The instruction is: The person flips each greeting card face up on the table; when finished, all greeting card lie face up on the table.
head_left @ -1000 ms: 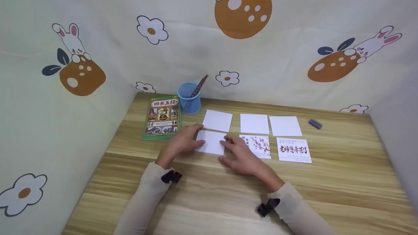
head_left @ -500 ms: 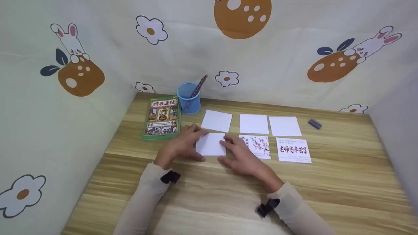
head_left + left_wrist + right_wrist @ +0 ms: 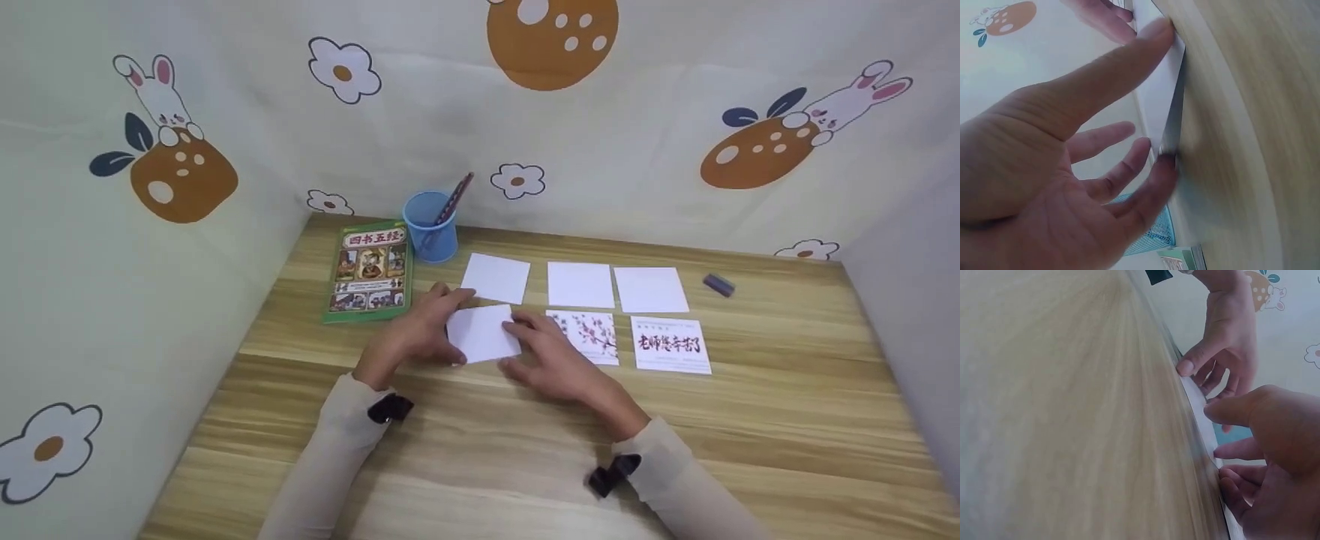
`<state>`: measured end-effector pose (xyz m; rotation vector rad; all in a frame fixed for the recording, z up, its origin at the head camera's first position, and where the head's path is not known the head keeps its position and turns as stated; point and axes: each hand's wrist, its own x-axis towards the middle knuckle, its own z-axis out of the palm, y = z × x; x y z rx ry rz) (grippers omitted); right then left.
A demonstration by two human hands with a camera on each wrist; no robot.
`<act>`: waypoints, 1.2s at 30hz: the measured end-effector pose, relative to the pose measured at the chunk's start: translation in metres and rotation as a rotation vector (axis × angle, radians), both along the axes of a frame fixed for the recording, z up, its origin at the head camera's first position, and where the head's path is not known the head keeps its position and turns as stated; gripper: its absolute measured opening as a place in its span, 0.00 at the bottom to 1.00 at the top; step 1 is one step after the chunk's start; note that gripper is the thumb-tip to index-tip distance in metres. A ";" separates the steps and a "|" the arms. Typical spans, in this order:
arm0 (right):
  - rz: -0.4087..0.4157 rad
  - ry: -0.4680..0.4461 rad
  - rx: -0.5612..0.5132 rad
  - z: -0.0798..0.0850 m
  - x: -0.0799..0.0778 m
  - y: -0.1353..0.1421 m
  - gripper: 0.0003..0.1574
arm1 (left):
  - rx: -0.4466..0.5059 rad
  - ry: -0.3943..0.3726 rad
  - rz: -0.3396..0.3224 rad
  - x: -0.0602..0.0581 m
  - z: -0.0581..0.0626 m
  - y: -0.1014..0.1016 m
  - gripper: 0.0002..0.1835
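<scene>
Both hands are at a white square card in the head view. My left hand holds its left side, with the thumb at the near corner and a finger at the far corner. In the left wrist view that side of the card is raised, with a dark gap beneath it, and the left hand spans the edge. My right hand rests at the right side, index fingertip on the card and thumb close to its near corner. Beyond lies another blank card.
Two blank cards lie at the back, right of centre. Before them are a blossom-print card and a card with red lettering. A green book, a blue pencil cup and a dark eraser-like block stand around.
The white card has moved slightly nearer and turned, its right side now closer to me. My left thumb has shifted to its near corner. The right hand has stayed almost still.
</scene>
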<state>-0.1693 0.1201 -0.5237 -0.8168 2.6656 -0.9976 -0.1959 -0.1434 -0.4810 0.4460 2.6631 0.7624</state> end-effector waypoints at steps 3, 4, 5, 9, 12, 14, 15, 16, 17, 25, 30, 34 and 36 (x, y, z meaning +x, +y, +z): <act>-0.001 0.013 -0.012 -0.001 0.000 0.002 0.40 | 0.079 0.028 -0.023 -0.001 0.000 0.000 0.56; -0.003 0.015 -0.014 0.000 -0.001 0.002 0.40 | 0.112 0.039 -0.031 -0.002 0.000 0.000 0.54; -0.004 0.019 -0.019 0.000 -0.001 0.003 0.40 | 0.150 0.049 -0.038 -0.002 0.001 0.000 0.53; -0.016 0.034 -0.065 -0.001 -0.001 0.003 0.37 | 0.333 0.094 -0.048 -0.004 0.007 0.002 0.47; -0.033 0.037 -0.146 -0.001 -0.001 0.001 0.35 | 0.482 0.115 -0.059 -0.004 0.010 0.006 0.45; -0.048 0.030 -0.211 0.000 -0.002 0.000 0.35 | 0.571 0.113 -0.059 -0.003 0.011 0.010 0.45; -0.054 0.021 -0.246 0.001 -0.002 -0.001 0.35 | 0.615 0.107 -0.058 -0.003 0.011 0.012 0.46; -0.060 0.010 -0.280 0.001 -0.002 -0.002 0.35 | 0.656 0.097 -0.052 -0.002 0.011 0.014 0.46; -0.065 -0.004 -0.318 0.002 -0.002 -0.002 0.36 | 0.694 0.086 -0.047 -0.002 0.011 0.016 0.46; -0.205 -0.049 -0.482 0.004 -0.004 -0.003 0.27 | 0.741 0.058 -0.130 -0.005 -0.001 0.026 0.31; -0.219 -0.127 -0.521 0.000 -0.006 -0.003 0.30 | 0.510 0.132 -0.132 -0.009 -0.013 0.020 0.36; -0.199 -0.186 -0.463 -0.002 -0.006 -0.002 0.41 | 0.313 0.165 -0.081 -0.009 -0.018 0.015 0.48; -0.188 -0.189 -0.406 -0.002 -0.005 -0.001 0.45 | 0.263 0.143 -0.081 -0.008 -0.018 0.014 0.48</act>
